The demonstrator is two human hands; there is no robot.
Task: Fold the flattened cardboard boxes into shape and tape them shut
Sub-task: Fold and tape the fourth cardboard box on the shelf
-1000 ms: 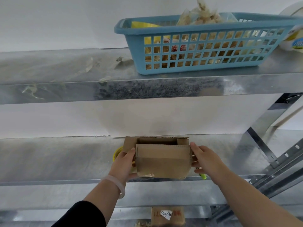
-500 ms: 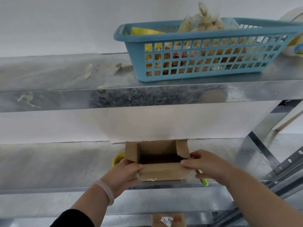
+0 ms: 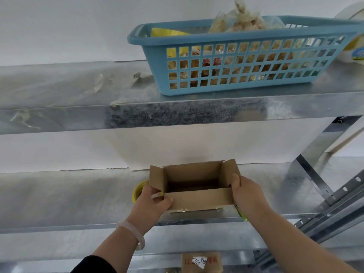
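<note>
I see the small cardboard box (image 3: 199, 200) open-topped, flaps up, at the front of the middle metal shelf (image 3: 69, 198). My left hand (image 3: 150, 204) grips its near left corner, fingers curled over the flap. My right hand (image 3: 249, 196) clasps the right end. A yellow tape roll (image 3: 137, 189) peeks out behind the left hand, and a blue basket (image 3: 236, 34) sits on the shelf above.
</note>
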